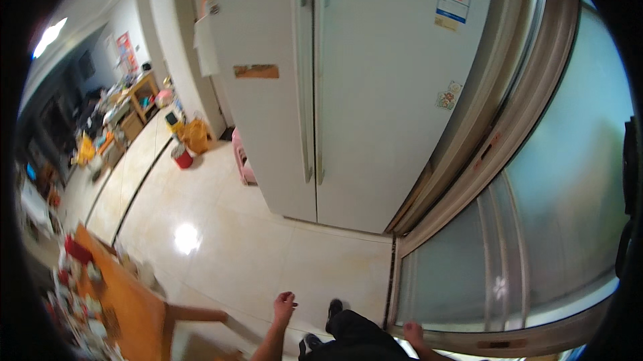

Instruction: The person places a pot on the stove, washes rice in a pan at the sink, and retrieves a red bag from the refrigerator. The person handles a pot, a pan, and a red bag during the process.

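My left hand (285, 305) hangs over the tiled floor (241, 260), fingers loosely bent and slightly apart, with nothing visible in them. To its left is an orange wooden table (125, 305). At the lower right, my right hand (413, 333) is near the base of a frosted glass sliding door (452, 280); its fingers are blurred, so I cannot see whether they hold anything. Before me stands a white two-door refrigerator (377, 100), both doors closed, with long vertical handles (320, 84). Neither hand touches it.
Jars and other small items crowd the table, partly blurred. A red bucket (182, 157) and a yellow-orange bag (196, 136) stand on the floor farther off. A pink plastic object (242, 160) sits beside the refrigerator. A cluttered wooden desk (143, 89) is at the back left.
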